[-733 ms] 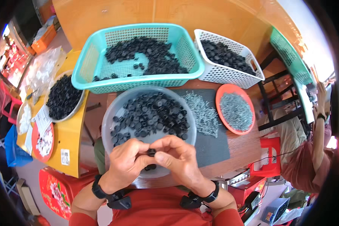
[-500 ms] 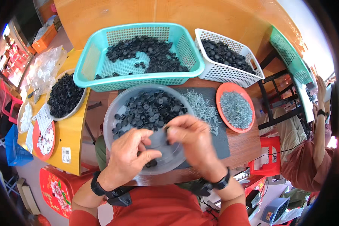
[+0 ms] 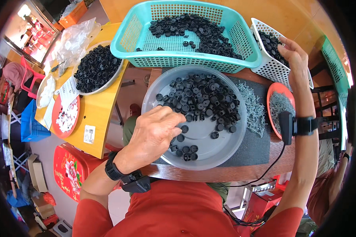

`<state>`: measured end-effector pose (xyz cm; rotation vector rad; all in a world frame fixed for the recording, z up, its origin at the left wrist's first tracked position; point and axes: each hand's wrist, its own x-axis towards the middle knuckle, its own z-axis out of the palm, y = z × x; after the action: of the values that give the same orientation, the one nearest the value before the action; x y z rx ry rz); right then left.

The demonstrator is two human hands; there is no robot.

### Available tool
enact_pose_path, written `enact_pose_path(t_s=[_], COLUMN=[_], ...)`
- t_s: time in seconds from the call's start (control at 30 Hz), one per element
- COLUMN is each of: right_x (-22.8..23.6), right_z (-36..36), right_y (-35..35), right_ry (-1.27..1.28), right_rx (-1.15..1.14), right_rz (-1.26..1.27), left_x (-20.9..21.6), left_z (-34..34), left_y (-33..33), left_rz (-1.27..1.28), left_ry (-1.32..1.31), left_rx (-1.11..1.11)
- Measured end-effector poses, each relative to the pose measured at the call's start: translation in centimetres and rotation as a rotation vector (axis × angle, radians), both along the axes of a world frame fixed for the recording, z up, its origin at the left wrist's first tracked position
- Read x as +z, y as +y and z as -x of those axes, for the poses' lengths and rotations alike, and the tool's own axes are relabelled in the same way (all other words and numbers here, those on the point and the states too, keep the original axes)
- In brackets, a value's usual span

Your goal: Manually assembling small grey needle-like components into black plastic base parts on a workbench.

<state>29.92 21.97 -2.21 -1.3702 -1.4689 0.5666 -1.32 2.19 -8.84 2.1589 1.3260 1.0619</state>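
A clear round plastic bowl [image 3: 225, 152] in front of me holds a pile of small round black plastic caps [image 3: 203, 93], with a smaller cluster near its front rim. Over the bowl's left side is my left hand [image 3: 156, 128], its fingers curled together beside the caps; whatever they pinch is hidden. My right hand [image 3: 296, 59] reaches over the white perforated basket [image 3: 267, 65] at the back right. Its fingers are bent and slightly apart above the black pieces [image 3: 271, 44] there, and I see nothing held in it.
A turquoise basket [image 3: 186, 61] of black pieces stands behind the bowl. Screws [image 3: 251, 106] lie on a dark mat [image 3: 259, 148], with more in an orange-red dish [image 3: 273, 89]. A yellow table [image 3: 103, 114] on the left bears a tub of black parts [image 3: 97, 71]. A cable [image 3: 261, 175] hangs from my right wrist.
My right hand has left the bowl for the white basket, and the black piece in its fingers no longer shows. My left hand has curled over the bowl's left side. The view has shifted.
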Motion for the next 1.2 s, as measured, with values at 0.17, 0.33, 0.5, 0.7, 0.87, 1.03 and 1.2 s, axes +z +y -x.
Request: enact_pose_path(t_s=[0.17,0.33,0.5,0.7,0.87,1.03,1.2], right_x=[-2.6,-3.6,-5.7,-5.6,-6.0,-6.8,-6.9], right_z=[2.1,3.7,3.7,5.1,8.3,11.3,12.3], right_y=[-5.5,-12.1,-15.6,-18.2,-19.8,-20.6,-20.5], right_ry=[-0.115,-0.103,-0.012,-0.138,-0.069,0.064,0.008], right_rx=[0.002,0.113,0.198,0.360,0.421,0.436,0.399], right_rz=[-0.095,0.126,0.070,-0.055,-0.010,-0.024,-0.247], left_x=[-0.3,-1.3,-1.0,-0.6,1.2,0.9,0.2], left_z=[-0.1,-0.5,-1.4,-0.8,-1.4,-1.9,-2.9], left_y=[0.7,1.9,2.4,1.9,-0.3,-1.2,-2.0], left_rz=[-0.033,-0.106,-0.099,-0.067,0.355,0.315,0.336], left_ry=[0.173,0.421,0.505,0.383,-0.229,-0.366,-0.635], left_rx=[0.021,0.019,-0.070,-0.095,-0.059,-0.082,-0.002])
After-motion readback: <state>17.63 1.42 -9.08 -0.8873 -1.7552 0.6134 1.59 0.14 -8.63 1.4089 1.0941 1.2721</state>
